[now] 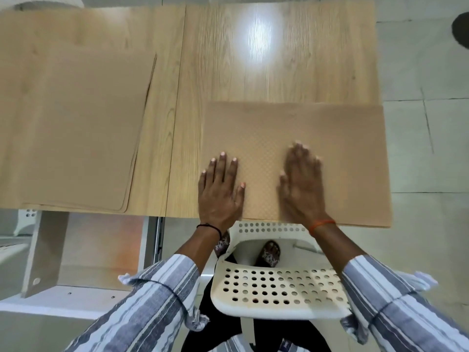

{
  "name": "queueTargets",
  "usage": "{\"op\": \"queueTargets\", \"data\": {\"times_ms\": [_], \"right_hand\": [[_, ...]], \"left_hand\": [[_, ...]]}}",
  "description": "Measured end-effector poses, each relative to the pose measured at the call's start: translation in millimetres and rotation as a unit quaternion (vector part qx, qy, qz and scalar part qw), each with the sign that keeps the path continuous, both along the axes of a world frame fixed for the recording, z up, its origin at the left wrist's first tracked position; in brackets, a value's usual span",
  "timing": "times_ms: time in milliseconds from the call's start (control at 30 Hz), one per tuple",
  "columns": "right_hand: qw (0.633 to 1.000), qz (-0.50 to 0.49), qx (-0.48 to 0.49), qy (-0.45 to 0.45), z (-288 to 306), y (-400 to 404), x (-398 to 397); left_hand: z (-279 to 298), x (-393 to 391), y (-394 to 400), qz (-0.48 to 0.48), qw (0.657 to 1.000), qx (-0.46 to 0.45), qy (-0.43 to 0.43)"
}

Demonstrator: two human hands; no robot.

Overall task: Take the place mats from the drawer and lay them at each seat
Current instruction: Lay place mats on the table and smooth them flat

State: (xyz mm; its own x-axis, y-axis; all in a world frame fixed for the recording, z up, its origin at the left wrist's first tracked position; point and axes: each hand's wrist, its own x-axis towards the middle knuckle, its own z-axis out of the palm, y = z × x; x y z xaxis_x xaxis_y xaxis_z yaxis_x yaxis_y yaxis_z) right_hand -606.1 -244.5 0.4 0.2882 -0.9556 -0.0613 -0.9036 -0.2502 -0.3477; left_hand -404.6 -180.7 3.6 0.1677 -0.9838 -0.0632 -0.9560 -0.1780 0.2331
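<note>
Head view shows a wooden table (253,72) bearing a stack of place mats (76,128) at its left and a single place mat (342,148) at the near right edge, overhanging it, with the left hand (220,191) and right hand (303,184) pressed flat and open-palmed on it, grasping nothing, above a perforated white chair (279,290).

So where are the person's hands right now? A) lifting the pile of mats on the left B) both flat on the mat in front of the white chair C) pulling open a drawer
B: the left hand and right hand lie palms down on the place mat above the white chair.
</note>
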Motion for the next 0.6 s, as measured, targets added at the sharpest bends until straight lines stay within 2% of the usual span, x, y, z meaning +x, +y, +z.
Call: {"op": "queueTargets", "data": {"times_ms": [133, 233, 300, 367, 433, 600], "right_hand": [[0.976, 0.193, 0.053, -0.086, 12, -38, 103], [0.958, 0.263, 0.084, -0.077, 9, -71, 147], [0.956, 0.289, 0.051, -0.031, 3, -97, 152], [0.955, 0.295, 0.016, 0.025, -3, -122, 149], [0.966, 0.250, 0.012, 0.056, -5, -139, 145], [0.983, 0.169, 0.010, 0.070, -6, -160, 141]], "left_hand": [[1, 25, -8, 0.002, 0.996, -0.064, 0.069], [-2, 29, -9, 0.010, 0.994, -0.084, 0.075], [-4, 29, -9, 0.002, 0.993, -0.086, 0.076], [-4, 29, -9, 0.000, 0.993, -0.086, 0.086], [-4, 29, -10, -0.003, 0.993, -0.079, 0.088], [-3, 30, -11, -0.021, 0.997, -0.033, 0.062]]}}
